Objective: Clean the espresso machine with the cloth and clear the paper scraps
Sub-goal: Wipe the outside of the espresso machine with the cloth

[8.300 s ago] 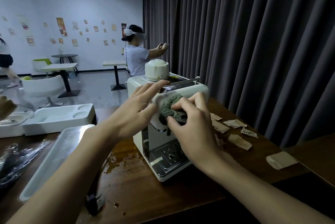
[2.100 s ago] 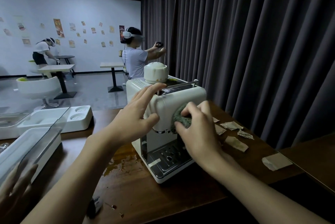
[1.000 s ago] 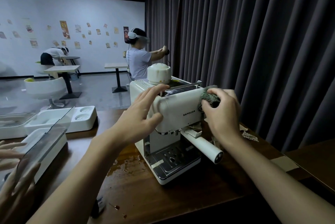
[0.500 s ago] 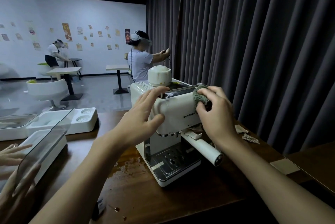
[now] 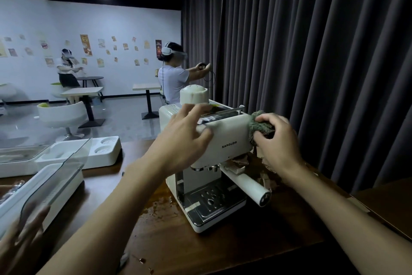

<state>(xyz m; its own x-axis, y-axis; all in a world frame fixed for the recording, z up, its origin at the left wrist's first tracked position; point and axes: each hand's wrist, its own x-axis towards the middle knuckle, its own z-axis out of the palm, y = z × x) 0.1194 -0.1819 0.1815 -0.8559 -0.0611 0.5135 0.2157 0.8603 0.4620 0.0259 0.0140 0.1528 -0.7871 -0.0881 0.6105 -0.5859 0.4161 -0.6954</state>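
A cream espresso machine (image 5: pixel 225 141) stands on the dark wooden table (image 5: pixel 223 250), its white portafilter handle (image 5: pixel 252 188) pointing toward me. My left hand (image 5: pixel 178 139) lies flat against the machine's upper left front, fingers spread. My right hand (image 5: pixel 275 141) presses a grey-green cloth (image 5: pixel 256 124) against the machine's upper right corner. Brown paper scraps (image 5: pixel 266 180) lie on the table right of the machine, mostly hidden behind my right arm; one scrap (image 5: pixel 359 204) shows beyond my forearm.
A brown spill (image 5: pixel 156 205) wets the table left of the machine. White trays (image 5: pixel 98 152) and a clear-lidded container (image 5: pixel 55 183) sit at left, with another person's hand (image 5: pixel 20 241) below. A dark curtain hangs behind. Two people with headsets stand farther back.
My right hand has carried the cloth from the machine's front face to its upper right corner and side. My left hand has stayed on the upper left.
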